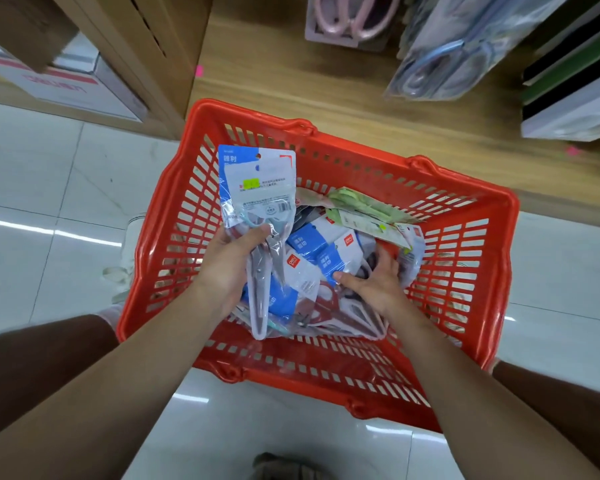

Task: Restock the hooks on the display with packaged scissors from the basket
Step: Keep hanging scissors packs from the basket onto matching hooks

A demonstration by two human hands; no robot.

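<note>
A red plastic basket stands on the floor below me, holding several packaged scissors with blue and white cards. My left hand grips one clear pack of scissors at its middle, the card end pointing up and away over the basket's left side. My right hand reaches down into the pile, thumb and fingers curled around a blue-carded pack. A green-carded pack lies at the far side of the basket.
A wooden shelf base runs beyond the basket. Hanging packs with pink scissors and blue scissors show at the top. Stacked folders sit at the right, a cardboard box at the left. White tiled floor surrounds the basket.
</note>
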